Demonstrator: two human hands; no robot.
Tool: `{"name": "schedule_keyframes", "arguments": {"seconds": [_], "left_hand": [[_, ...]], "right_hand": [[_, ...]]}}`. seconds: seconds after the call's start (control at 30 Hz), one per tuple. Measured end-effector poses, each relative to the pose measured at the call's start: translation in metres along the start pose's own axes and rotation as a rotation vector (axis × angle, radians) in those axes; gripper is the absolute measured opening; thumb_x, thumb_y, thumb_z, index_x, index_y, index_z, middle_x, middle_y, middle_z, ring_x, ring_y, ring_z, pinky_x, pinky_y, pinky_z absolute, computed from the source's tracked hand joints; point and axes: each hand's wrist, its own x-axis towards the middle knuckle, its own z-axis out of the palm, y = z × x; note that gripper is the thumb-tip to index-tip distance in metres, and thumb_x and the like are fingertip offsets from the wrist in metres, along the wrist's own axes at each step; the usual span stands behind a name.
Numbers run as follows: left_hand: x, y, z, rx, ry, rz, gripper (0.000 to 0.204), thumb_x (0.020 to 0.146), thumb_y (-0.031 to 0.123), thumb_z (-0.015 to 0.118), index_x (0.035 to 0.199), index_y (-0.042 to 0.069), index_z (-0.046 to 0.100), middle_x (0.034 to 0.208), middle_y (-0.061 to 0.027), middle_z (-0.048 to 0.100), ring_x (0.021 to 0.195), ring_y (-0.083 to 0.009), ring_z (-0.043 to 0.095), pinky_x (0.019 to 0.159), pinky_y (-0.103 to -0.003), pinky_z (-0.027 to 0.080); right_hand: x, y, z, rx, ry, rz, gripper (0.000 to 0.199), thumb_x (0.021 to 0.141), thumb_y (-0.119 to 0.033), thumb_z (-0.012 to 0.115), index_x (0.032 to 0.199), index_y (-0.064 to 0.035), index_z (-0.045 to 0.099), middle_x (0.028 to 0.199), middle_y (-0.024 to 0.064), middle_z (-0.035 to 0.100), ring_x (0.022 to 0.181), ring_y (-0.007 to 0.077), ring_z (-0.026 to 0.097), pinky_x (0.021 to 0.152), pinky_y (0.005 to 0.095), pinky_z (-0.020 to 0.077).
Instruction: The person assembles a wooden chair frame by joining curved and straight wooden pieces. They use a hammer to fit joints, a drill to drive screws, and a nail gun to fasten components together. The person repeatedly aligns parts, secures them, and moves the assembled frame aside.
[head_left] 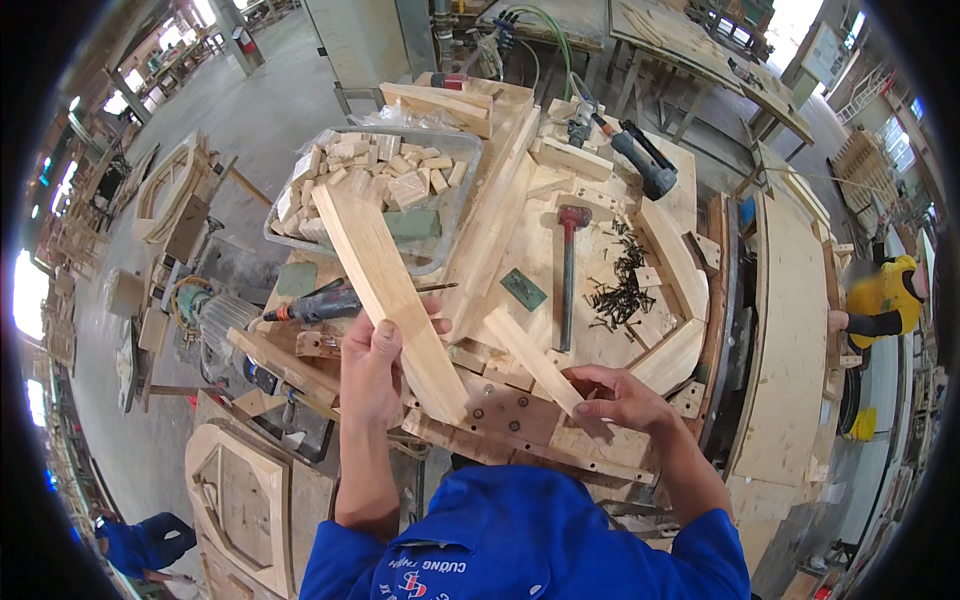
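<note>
My left hand [376,368] is closed round a wide, pale wooden board [385,290], which tilts up over the bench with its ends cut at an angle. In my right hand [622,402] is a narrower wooden strip [530,356], pinched near its lower end between thumb and fingers. Beyond the strip, a mallet with a red head [572,218] lies on the bench top, beside a heap of dark screws [628,285]. A small green sanding pad [523,290] rests left of the mallet. Behind my left hand lies a power driver [330,303], its bit pointing right.
A clear plastic tub [460,200] of wood blocks stands at the back left of the bench. Another power driver [645,160] lies at the back right. Joined wooden pieces [683,290] curve along the right side. A frame [275,500] leans lower left; other people work at both sides.
</note>
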Motion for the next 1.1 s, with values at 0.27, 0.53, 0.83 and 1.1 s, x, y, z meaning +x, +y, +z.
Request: {"name": "schedule_keyframes", "arguments": {"seconds": [0.27, 0.53, 0.83, 1.1], "left_hand": [[-0.038, -0.096, 0.035, -0.010, -0.089, -0.404, 0.042, 0.113, 0.024, 0.048, 0.146, -0.002, 0.046, 0.133, -0.0195, 0.066, 0.116, -0.0277, 0.069, 0.100, -0.041, 0.059], [-0.058, -0.202, 0.063, -0.131, 0.013, -0.655, 0.033, 0.110, 0.024, 0.060, 0.135, 0.003, 0.058, 0.118, -0.0042, 0.065, 0.100, -0.0110, 0.062, 0.088, -0.030, 0.054], [-0.043, -0.209, 0.009, -0.124, 0.334, -0.660, 0.019, 0.104, 0.019, 0.068, 0.117, 0.008, 0.060, 0.110, -0.0058, 0.067, 0.095, -0.0179, 0.066, 0.080, -0.038, 0.061], [-0.046, -0.185, 0.008, -0.265, 0.302, -0.690, 0.028, 0.106, 0.009, 0.057, 0.133, 0.006, 0.050, 0.129, -0.0152, 0.063, 0.118, -0.0323, 0.067, 0.101, -0.053, 0.059]], "right_hand": [[-0.019, 0.004, -0.041, -0.046, 0.441, -0.136, 0.064, 0.090, -0.015, 0.078, 0.148, -0.0007, 0.055, 0.125, 0.0058, 0.070, 0.113, 0.0170, 0.064, 0.101, 0.0346, 0.0495], [0.015, -0.045, -0.136, -1.114, 0.932, -0.297, 0.055, 0.089, -0.008, 0.072, 0.142, -0.0034, 0.059, 0.115, 0.0140, 0.066, 0.099, 0.0347, 0.065, 0.089, 0.0445, 0.0518], [0.170, -0.095, -0.277, -0.893, 0.571, -0.043, 0.048, 0.094, -0.018, 0.071, 0.139, -0.0043, 0.065, 0.133, 0.0180, 0.070, 0.119, 0.0350, 0.068, 0.101, 0.0423, 0.0528], [0.247, -0.097, -0.356, -1.234, 0.429, 0.007, 0.045, 0.096, -0.023, 0.064, 0.138, -0.0063, 0.067, 0.127, 0.0205, 0.072, 0.119, 0.0370, 0.068, 0.104, 0.0451, 0.0510]]}}
